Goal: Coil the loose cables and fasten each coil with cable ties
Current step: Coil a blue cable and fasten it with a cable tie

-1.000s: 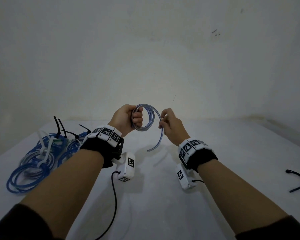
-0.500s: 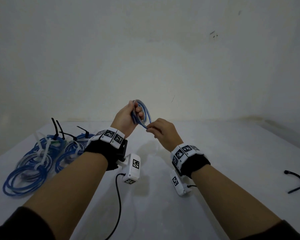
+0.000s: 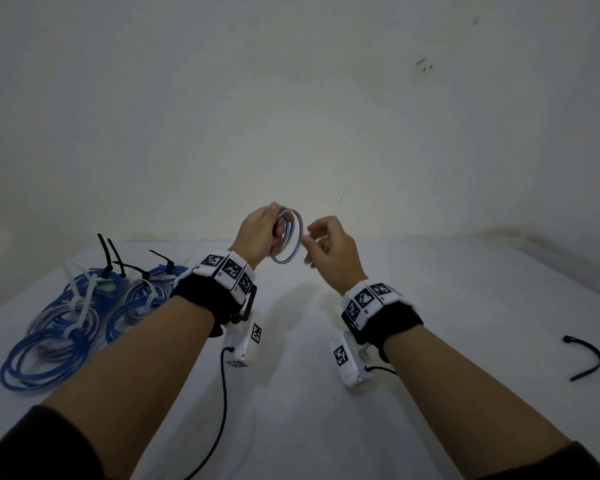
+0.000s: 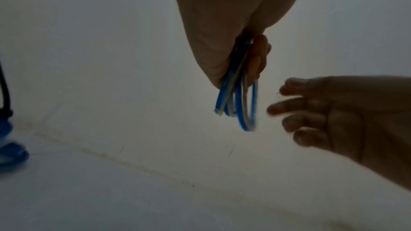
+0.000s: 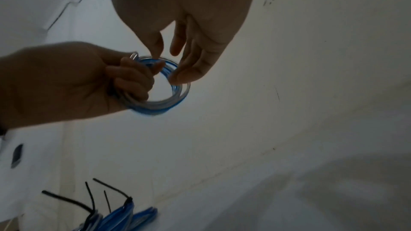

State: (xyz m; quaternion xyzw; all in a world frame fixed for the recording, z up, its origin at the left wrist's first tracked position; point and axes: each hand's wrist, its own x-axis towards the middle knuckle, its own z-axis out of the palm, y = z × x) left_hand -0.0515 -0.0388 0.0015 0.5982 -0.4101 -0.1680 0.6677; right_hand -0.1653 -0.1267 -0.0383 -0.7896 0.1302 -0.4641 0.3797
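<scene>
Left hand (image 3: pixel 257 230) grips upright coil (image 3: pixel 289 235).

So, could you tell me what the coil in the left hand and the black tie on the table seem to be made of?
Coil: likely glossy plastic-sheathed cable, blue with pale stripes, bending smoothly. Black tie: probably matte nylon, a thin springy curved strip.

bare white table (image 3: pixel 291 427) below the raised hands, heap of tied blue cable coils (image 3: pixel 73 317) with upright tie tails blocking its far left, lone black cable tie (image 3: pixel 584 362) at its right edge, open stretch between them
</scene>
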